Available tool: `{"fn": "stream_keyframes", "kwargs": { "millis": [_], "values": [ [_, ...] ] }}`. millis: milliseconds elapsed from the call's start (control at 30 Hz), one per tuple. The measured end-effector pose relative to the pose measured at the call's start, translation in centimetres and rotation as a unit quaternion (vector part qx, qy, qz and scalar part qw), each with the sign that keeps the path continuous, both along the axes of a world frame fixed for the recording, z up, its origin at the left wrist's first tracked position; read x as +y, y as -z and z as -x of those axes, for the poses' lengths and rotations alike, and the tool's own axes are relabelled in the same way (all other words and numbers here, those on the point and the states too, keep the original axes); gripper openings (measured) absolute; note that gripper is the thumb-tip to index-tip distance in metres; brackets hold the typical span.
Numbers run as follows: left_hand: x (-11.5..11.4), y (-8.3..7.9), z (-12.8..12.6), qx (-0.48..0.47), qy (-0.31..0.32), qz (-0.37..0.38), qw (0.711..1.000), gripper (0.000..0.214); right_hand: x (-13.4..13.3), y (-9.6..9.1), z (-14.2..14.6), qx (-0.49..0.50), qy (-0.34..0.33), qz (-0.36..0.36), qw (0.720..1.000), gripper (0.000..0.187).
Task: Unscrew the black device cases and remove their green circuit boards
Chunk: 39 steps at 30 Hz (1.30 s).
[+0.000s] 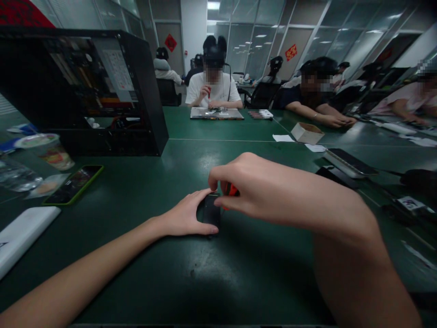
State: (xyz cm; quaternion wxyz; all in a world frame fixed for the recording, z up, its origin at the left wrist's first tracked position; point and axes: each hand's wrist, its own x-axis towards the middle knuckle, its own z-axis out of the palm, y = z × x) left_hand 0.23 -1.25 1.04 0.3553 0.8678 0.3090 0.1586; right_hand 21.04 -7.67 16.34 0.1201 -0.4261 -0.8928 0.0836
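A small dark rectangular device (pixel 212 214) lies on the green table in front of me. My left hand (pixel 186 214) grips it from the left, the thumb at its near end and the fingers at its far end. Over its right side bends my right hand (pixel 239 182), closed, with thumb and forefinger at the device's far end. Inside the right palm shows part of a red and black handle-like object (pixel 232 190); its tip and most of its length are hidden by the hand.
An open black computer case (pixel 157 95) stands at the left. Near it are a plastic cup (pixel 56 152), a green-edged phone (pixel 75 184) and a white box (pixel 27 232). A small open carton (pixel 307 133) sits at right. Opposite, a person works over a flat panel (pixel 198 114).
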Motion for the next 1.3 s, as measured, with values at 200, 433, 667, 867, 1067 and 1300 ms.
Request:
{"fn": "stream_keyframes", "kwargs": {
  "millis": [200,433,667,867,1067,1300],
  "values": [
    [0.0,0.0,-0.1,0.005,0.007,-0.012,1.0,0.095,0.9,0.1,0.3,0.032,0.063,-0.043,0.997,0.009],
    [0.0,0.0,-0.2,-0.006,0.003,-0.011,1.0,0.095,1.8,0.9,0.9,0.024,0.063,-0.025,0.997,0.012],
    [0.0,0.2,-0.2,0.002,0.008,-0.007,1.0,0.1,1.8,0.9,1.3,0.006,0.091,-0.038,0.995,0.009],
    [0.0,0.3,-0.2,-0.002,0.005,-0.018,1.0,0.1,2.4,1.1,1.7,-0.008,0.145,-0.048,0.988,0.016],
    [0.0,0.3,-0.2,-0.012,0.013,-0.022,1.0,0.1,3.7,2.2,1.8,-0.033,0.226,-0.095,0.969,0.031],
    [-0.1,-0.1,-0.2,0.009,0.013,-0.012,1.0,0.1,4.8,2.8,1.1,-0.073,0.283,-0.092,0.952,0.035]
  ]
}}
